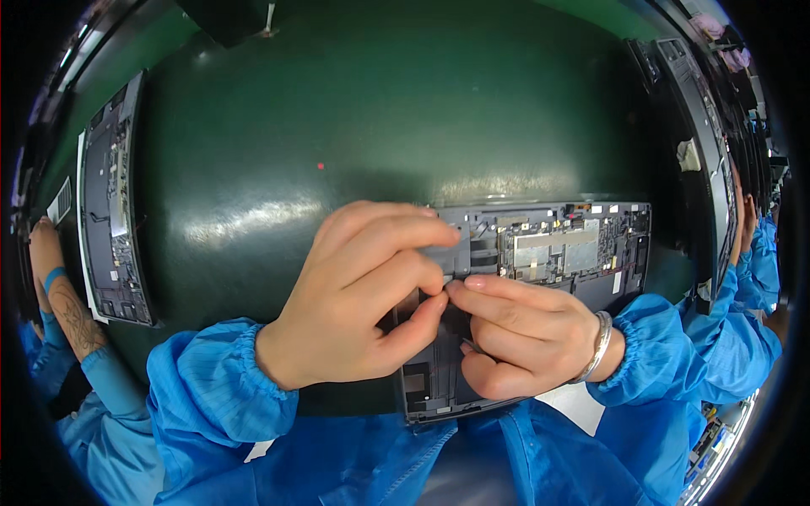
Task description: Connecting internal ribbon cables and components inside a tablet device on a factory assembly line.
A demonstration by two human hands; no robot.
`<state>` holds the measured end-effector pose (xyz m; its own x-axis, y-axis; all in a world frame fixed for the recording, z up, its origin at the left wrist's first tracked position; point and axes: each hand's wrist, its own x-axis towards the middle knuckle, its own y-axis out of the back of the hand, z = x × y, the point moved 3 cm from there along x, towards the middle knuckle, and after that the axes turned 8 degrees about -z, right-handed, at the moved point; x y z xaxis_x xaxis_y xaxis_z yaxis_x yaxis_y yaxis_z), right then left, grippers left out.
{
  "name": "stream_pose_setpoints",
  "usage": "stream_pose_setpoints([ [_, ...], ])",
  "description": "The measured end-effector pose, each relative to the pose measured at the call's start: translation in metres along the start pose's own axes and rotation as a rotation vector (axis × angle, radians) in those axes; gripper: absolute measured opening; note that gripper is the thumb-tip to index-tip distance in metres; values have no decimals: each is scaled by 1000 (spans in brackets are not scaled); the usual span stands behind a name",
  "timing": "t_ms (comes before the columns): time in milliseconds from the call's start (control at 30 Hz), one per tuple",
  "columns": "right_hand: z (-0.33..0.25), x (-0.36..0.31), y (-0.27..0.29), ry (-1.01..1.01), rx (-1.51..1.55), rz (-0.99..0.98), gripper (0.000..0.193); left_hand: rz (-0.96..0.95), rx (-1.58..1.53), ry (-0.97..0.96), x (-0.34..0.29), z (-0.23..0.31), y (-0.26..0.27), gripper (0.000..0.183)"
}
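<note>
In front of me lies an opened laptop base [430,388], dark grey, tilted slightly, with its inner parts facing up. A circuit board [557,250] with silvery shield plates shows along its far side. Over the laptop's left part, my left hand [350,295] pinches thumb against forefinger. My right hand [531,337], wearing a silver bangle [601,346] at the wrist, has its fingertips meeting those of the left. Anything between the fingertips is too small or hidden to name. Both hands cover the middle of the base.
On the left, another opened laptop base [118,202] stands near a co-worker's arm [72,312]. More laptop parts [700,126] line the right edge, where another person's blue sleeve [742,312] shows. A dark box-like object [224,17] sits at the far edge of the green tabletop [380,101].
</note>
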<state>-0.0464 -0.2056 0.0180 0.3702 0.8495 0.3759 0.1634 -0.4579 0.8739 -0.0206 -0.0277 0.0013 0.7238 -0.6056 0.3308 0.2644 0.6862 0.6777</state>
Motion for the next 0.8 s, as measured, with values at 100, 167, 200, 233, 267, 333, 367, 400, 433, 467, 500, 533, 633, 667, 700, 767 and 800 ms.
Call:
stream_pose_setpoints([
  [100,0,-2,-2,-5,16,10,11,-74,-134,-35,-3,-7,10,16],
  [167,0,0,-2,-6,38,20,11,-82,-156,-35,-4,-9,13,17],
  [200,0,1,-1,9,58,16,15,-89,-179,-33,-5,-9,14,17],
  [233,0,2,-1,25,80,11,20,-87,-175,-29,-5,-9,15,17],
  [267,-2,3,-1,29,83,12,20,-89,-165,-53,-5,-8,14,17],
  [333,-4,8,-2,41,56,-24,20,-89,-150,-77,-4,-12,15,18],
  [367,-4,8,-2,44,57,-23,20,-90,-159,-94,-4,-14,14,18],
  [400,-3,8,-3,38,50,-14,19,-92,-169,-109,-5,-16,14,17],
  [433,-1,7,-4,31,44,-6,18,-93,-168,-106,-4,-17,15,17],
  [467,1,6,-5,31,47,-5,18,-108,-159,-120,-4,-18,16,17],
  [500,4,4,-4,14,68,4,16,-122,-150,-136,-4,-18,16,18],
  [533,7,2,-3,-3,89,12,15,-123,-152,-137,-4,-17,17,18],
  [633,17,0,4,-24,240,-58,18,-148,-140,-135,-4,-18,18,20],
  [667,19,1,5,-73,366,-91,20,-154,-120,-166,-3,-18,18,19],
  [700,18,1,4,-95,386,-58,21,-162,-107,-201,-3,-19,17,18],
  [767,16,-1,0,-62,294,-39,21,-182,-12,-267,-1,-17,18,16],
  [800,14,-2,-2,-28,201,-17,21,-203,86,-333,-1,-14,18,15],
])
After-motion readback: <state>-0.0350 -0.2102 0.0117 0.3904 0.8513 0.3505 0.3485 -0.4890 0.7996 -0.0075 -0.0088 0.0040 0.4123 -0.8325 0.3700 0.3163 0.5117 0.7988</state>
